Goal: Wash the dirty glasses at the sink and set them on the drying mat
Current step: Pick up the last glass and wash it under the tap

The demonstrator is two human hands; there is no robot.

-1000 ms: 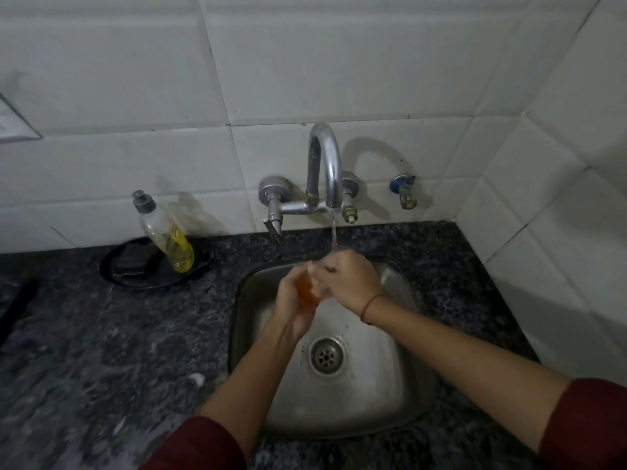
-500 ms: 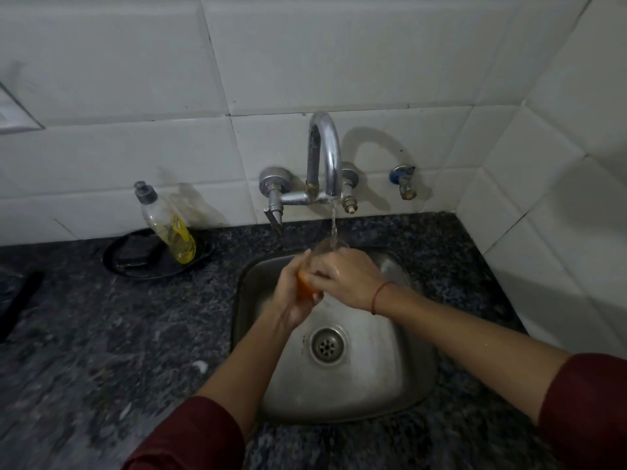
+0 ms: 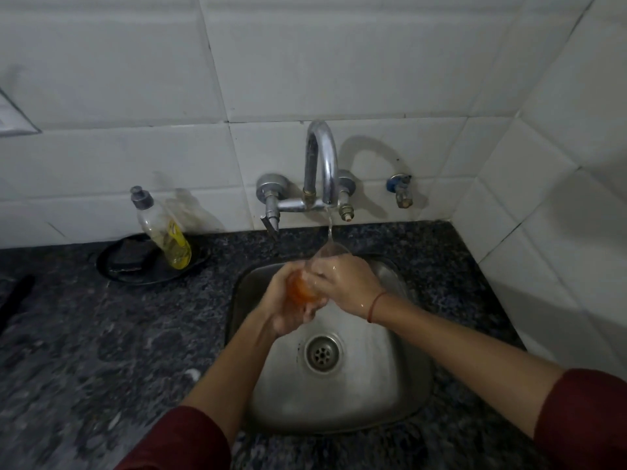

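A clear glass with an orange-tinted lower part [image 3: 302, 289] is held over the steel sink [image 3: 400, 398], its rim up under the running water from the chrome tap [image 3: 320, 164]. My left hand [image 3: 281, 307] cups the glass from below and the left. My right hand [image 3: 346, 283] wraps over its upper part from the right, wet and with a red thread at the wrist. Most of the glass is hidden between the two hands. No drying mat is in view.
A dish soap bottle [image 3: 166, 235] with yellow liquid leans in a black dish [image 3: 112, 266] holding a dark sponge, left of the sink on the dark granite counter [image 3: 84, 351]. A small blue valve [image 3: 400, 189] sticks out of the tiled wall. White tiles close the right side.
The glass and both hands have stayed under the tap, shifting slightly; the rim now shows more clearly above my right hand. The view has tilted a little.
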